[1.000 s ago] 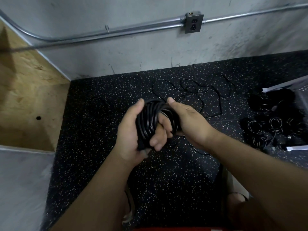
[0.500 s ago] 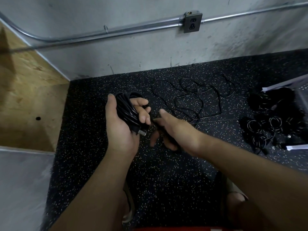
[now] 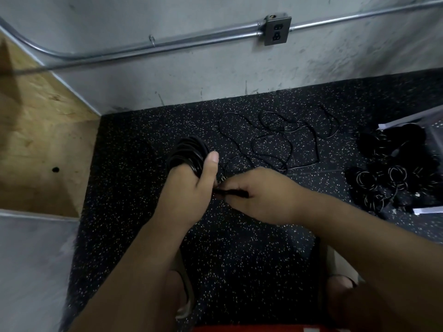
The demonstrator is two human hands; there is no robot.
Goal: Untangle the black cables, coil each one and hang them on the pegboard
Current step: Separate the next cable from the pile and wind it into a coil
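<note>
My left hand (image 3: 189, 190) grips a coiled black cable (image 3: 187, 153) held above the speckled black floor, thumb pressed over the loops. My right hand (image 3: 261, 195) pinches the black plug end (image 3: 230, 192) of that cable just right of the left hand. Behind the hands a loose thin black cable (image 3: 271, 140) lies spread in tangled loops on the floor. A pile of coiled black cables (image 3: 393, 173) sits at the right. The pegboard is not in view.
A grey concrete wall with a metal conduit (image 3: 167, 45) and an outlet box (image 3: 277, 29) stands behind. A plywood panel (image 3: 36, 130) fills the left. White paper edges (image 3: 429, 209) lie by the cable pile. My sandalled feet (image 3: 184, 293) are below.
My left hand has turned over with the coil, back of the hand now facing up. My right hand moved in and took the plug end by the left hand.
</note>
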